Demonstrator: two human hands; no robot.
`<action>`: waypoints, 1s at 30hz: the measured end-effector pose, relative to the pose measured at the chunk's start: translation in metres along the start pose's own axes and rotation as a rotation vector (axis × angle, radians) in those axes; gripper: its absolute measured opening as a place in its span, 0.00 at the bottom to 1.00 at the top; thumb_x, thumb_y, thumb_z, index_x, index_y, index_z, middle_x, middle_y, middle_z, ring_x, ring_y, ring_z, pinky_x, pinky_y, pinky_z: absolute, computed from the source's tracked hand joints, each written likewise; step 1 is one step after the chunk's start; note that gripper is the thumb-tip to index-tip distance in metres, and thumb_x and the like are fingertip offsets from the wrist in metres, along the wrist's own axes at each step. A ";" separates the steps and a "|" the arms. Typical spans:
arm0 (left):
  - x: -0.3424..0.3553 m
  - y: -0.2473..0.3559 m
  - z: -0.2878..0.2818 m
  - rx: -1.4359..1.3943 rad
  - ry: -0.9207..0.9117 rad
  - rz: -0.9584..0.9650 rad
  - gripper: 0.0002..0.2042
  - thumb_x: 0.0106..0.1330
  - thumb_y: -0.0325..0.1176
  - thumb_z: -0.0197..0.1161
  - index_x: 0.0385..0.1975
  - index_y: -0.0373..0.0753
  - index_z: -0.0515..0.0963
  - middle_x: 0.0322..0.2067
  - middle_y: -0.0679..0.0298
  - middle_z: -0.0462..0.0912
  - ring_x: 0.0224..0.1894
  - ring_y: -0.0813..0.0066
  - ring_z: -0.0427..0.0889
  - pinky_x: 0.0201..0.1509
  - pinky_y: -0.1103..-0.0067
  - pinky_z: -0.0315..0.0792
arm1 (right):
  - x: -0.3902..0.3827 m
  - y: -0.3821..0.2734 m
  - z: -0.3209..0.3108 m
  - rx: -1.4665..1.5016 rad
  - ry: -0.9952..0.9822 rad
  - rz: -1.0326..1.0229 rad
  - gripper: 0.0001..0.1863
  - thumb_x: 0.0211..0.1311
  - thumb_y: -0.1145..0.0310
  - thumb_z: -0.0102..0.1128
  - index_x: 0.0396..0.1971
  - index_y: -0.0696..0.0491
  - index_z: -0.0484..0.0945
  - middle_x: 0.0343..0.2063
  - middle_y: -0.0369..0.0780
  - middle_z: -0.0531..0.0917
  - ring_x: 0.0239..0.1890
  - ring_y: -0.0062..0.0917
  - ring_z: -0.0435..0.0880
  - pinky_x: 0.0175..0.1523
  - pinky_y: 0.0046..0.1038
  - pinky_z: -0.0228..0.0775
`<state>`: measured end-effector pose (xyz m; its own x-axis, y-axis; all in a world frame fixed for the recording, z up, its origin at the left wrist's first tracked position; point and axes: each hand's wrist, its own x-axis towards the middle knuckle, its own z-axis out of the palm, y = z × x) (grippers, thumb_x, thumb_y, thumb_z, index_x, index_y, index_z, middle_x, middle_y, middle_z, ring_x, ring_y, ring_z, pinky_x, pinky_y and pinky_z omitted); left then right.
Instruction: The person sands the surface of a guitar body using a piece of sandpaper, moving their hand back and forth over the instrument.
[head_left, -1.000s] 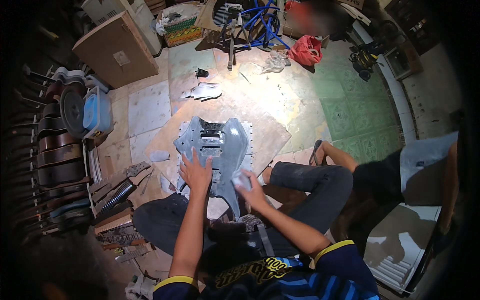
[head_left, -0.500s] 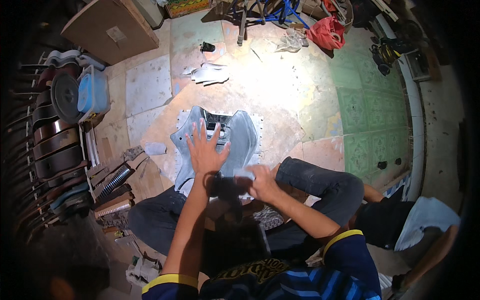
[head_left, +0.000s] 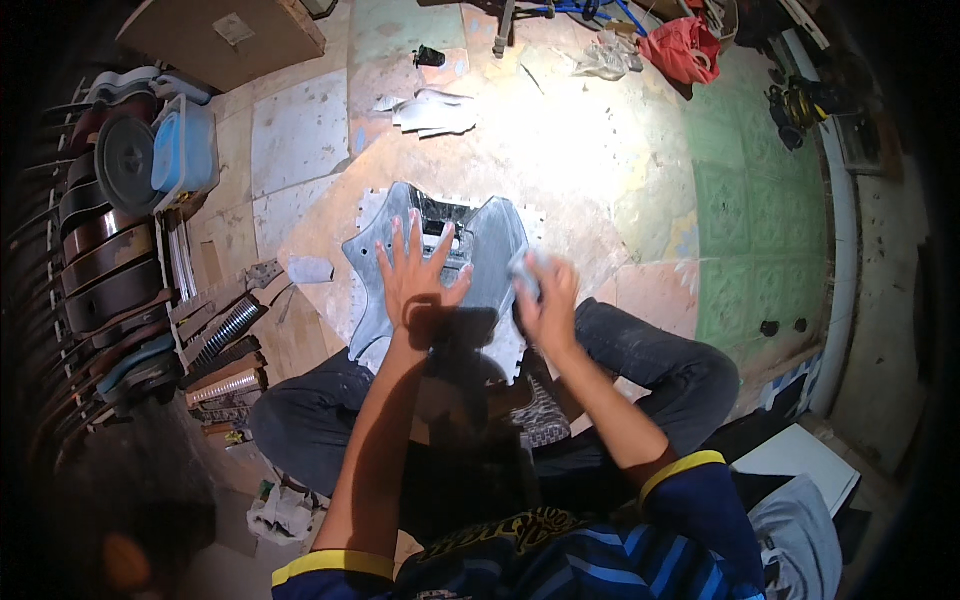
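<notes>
An electric guitar body [head_left: 490,245], dusty grey with black cavities and two horns, lies on a pale mat with a toothed edge [head_left: 533,232] in front of my crossed legs. My left hand [head_left: 412,285] rests flat on it with fingers spread, partly over the central cavities. At the body's right edge, my right hand [head_left: 552,300] grips a small pale grey piece that looks like folded sandpaper [head_left: 522,270]. The fingers of that hand are slightly blurred. My arms' shadow darkens the body's near end.
Folded pale sheets [head_left: 435,113] and a small black cup [head_left: 429,57] lie beyond the mat. Along the left stand a row of curved guitar-like bodies [head_left: 118,290], a clear tub [head_left: 205,150] and files [head_left: 232,330]. A red bag [head_left: 680,52] sits far right. Grey cloth [head_left: 800,530] shows lower right.
My right hand has moved away from me and to the right, from the body's near end to its right edge. My left hand stays flat on the body. The view has shifted slightly.
</notes>
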<state>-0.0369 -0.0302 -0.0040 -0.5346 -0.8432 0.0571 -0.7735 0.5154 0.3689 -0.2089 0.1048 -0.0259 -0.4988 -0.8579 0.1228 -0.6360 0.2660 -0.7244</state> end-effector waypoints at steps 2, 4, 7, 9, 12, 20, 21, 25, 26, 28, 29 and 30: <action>0.003 0.000 0.003 0.006 -0.010 0.008 0.32 0.60 0.52 0.68 0.67 0.54 0.78 0.76 0.46 0.60 0.79 0.41 0.53 0.79 0.42 0.42 | -0.067 0.000 0.008 -0.047 -0.121 -0.098 0.25 0.57 0.71 0.71 0.57 0.46 0.82 0.53 0.50 0.77 0.57 0.50 0.73 0.63 0.49 0.63; -0.001 -0.002 0.001 0.011 0.007 0.003 0.32 0.60 0.52 0.68 0.67 0.54 0.78 0.75 0.46 0.61 0.78 0.41 0.54 0.79 0.42 0.43 | -0.071 0.000 -0.008 -0.042 -0.319 -0.316 0.26 0.56 0.71 0.71 0.58 0.45 0.83 0.54 0.50 0.77 0.59 0.49 0.73 0.64 0.50 0.62; -0.005 -0.007 0.001 0.021 0.002 0.002 0.32 0.60 0.53 0.67 0.67 0.54 0.78 0.75 0.46 0.61 0.79 0.41 0.53 0.79 0.42 0.43 | 0.001 0.004 -0.001 -0.066 -0.090 -0.002 0.24 0.60 0.70 0.69 0.58 0.50 0.81 0.52 0.51 0.77 0.57 0.50 0.73 0.62 0.48 0.63; 0.000 0.001 0.002 0.018 0.001 0.003 0.32 0.61 0.54 0.67 0.67 0.55 0.78 0.75 0.46 0.61 0.79 0.42 0.53 0.79 0.42 0.43 | 0.012 -0.001 -0.006 0.026 -0.027 0.067 0.25 0.62 0.68 0.67 0.60 0.53 0.79 0.52 0.52 0.76 0.56 0.51 0.73 0.61 0.49 0.62; 0.001 -0.004 0.005 0.035 -0.021 0.009 0.32 0.61 0.55 0.67 0.67 0.56 0.78 0.76 0.47 0.60 0.79 0.42 0.52 0.79 0.42 0.43 | -0.083 0.000 0.012 -0.044 -0.152 -0.186 0.29 0.56 0.68 0.71 0.61 0.42 0.81 0.55 0.53 0.75 0.59 0.52 0.72 0.63 0.57 0.60; 0.000 -0.004 0.007 0.026 0.005 0.016 0.33 0.59 0.57 0.68 0.66 0.56 0.78 0.75 0.46 0.61 0.79 0.42 0.52 0.78 0.41 0.44 | -0.015 -0.005 0.004 -0.076 -0.023 0.135 0.25 0.61 0.70 0.67 0.59 0.53 0.79 0.51 0.53 0.76 0.55 0.52 0.73 0.62 0.48 0.64; 0.001 -0.005 0.008 0.028 -0.001 0.019 0.33 0.59 0.57 0.68 0.66 0.56 0.78 0.75 0.46 0.61 0.79 0.42 0.52 0.78 0.41 0.44 | -0.052 0.003 0.013 -0.082 -0.067 0.008 0.27 0.58 0.70 0.67 0.60 0.49 0.80 0.52 0.52 0.76 0.56 0.53 0.73 0.63 0.49 0.63; 0.001 -0.011 0.007 0.036 0.021 0.020 0.33 0.58 0.57 0.68 0.66 0.56 0.78 0.75 0.46 0.61 0.79 0.40 0.52 0.78 0.41 0.44 | -0.064 -0.010 -0.002 -0.116 -0.168 -0.209 0.27 0.58 0.69 0.67 0.61 0.44 0.80 0.54 0.53 0.75 0.58 0.52 0.72 0.64 0.49 0.62; -0.001 -0.009 0.009 0.043 0.024 0.037 0.34 0.58 0.57 0.68 0.67 0.56 0.78 0.75 0.46 0.61 0.79 0.39 0.52 0.78 0.41 0.44 | -0.035 0.003 0.004 -0.147 -0.105 -0.102 0.27 0.59 0.68 0.67 0.61 0.45 0.80 0.53 0.53 0.76 0.58 0.52 0.72 0.63 0.48 0.62; -0.007 -0.007 0.010 0.042 0.007 0.034 0.34 0.58 0.57 0.69 0.67 0.56 0.78 0.76 0.47 0.60 0.79 0.39 0.52 0.78 0.41 0.44 | 0.025 -0.010 -0.006 0.085 0.025 0.062 0.25 0.65 0.63 0.65 0.61 0.50 0.79 0.52 0.54 0.76 0.57 0.53 0.72 0.61 0.50 0.63; -0.006 -0.004 0.010 0.028 -0.023 0.023 0.34 0.58 0.57 0.69 0.67 0.56 0.78 0.76 0.47 0.60 0.79 0.39 0.53 0.78 0.41 0.44 | 0.016 -0.009 -0.007 -0.009 -0.040 0.094 0.25 0.63 0.64 0.67 0.61 0.49 0.79 0.52 0.54 0.76 0.56 0.53 0.72 0.62 0.50 0.62; 0.001 -0.004 0.007 0.017 -0.037 0.016 0.34 0.58 0.57 0.69 0.66 0.56 0.78 0.76 0.47 0.60 0.79 0.39 0.53 0.78 0.41 0.44 | 0.002 -0.007 -0.005 -0.100 -0.096 0.114 0.26 0.62 0.66 0.68 0.62 0.48 0.79 0.52 0.54 0.76 0.56 0.53 0.72 0.62 0.50 0.62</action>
<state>-0.0370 -0.0316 -0.0117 -0.5588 -0.8289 0.0278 -0.7705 0.5313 0.3521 -0.2086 0.1029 -0.0176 -0.5153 -0.8566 -0.0251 -0.6365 0.4022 -0.6581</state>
